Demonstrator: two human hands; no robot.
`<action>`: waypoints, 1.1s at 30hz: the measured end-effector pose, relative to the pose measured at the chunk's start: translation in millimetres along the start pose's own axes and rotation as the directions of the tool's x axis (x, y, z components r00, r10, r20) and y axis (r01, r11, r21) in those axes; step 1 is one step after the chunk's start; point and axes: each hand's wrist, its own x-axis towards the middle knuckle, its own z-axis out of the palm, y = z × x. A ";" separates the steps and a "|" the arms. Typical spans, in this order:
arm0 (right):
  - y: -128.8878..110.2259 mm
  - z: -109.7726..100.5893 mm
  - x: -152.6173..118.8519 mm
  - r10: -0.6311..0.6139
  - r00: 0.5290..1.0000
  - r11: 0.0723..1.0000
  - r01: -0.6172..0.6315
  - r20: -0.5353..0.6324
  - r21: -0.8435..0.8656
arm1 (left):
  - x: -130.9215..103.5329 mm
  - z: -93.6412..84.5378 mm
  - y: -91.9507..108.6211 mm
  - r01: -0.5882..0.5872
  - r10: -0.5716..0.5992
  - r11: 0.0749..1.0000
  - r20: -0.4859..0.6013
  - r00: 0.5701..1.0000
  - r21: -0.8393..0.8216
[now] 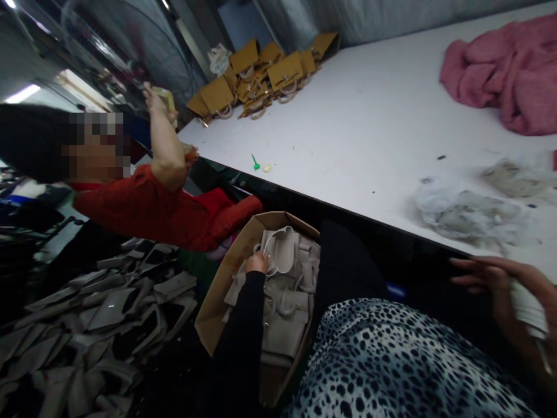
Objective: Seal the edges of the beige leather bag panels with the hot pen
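Down inside a cardboard box (213, 313) my left hand (257, 263) is closed on a light grey handbag (285, 252), near its curved strap or handle. More grey handbags (282, 334) with rounded handles fill the box around it. At the right edge, my right hand (505, 278) has its fingers stretched forward, while a white-handled tool with a thin metal shaft (528, 307) is held against the palm. Its tip is hard to make out, so I cannot tell whether it is a screwdriver or an awl.
A white table (365, 128) runs along the front, bearing tan handbags (261, 75), pink cloth (505, 69), crumpled plastic bags (470, 209) and a small green item (256, 166). A person in red (148, 203) sits at left, beside a heap of grey bag pieces (108, 313).
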 end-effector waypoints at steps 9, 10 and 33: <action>-34.4 66.5 17.4 -0.343 0.888 0.914 0.238 0.307 0.330 | -80.8 -141.7 2.4 -0.313 0.288 0.939 -0.176 0.941 -0.143; -47.2 69.5 21.7 -0.395 0.875 0.887 0.285 0.281 0.362 | -91.1 -151.5 12.1 -0.359 0.330 0.913 -0.166 0.929 -0.192; -54.3 11.5 34.7 -0.375 0.831 0.922 0.381 0.411 0.071 | -185.3 -215.9 173.9 -0.700 0.784 0.597 0.102 0.612 -0.391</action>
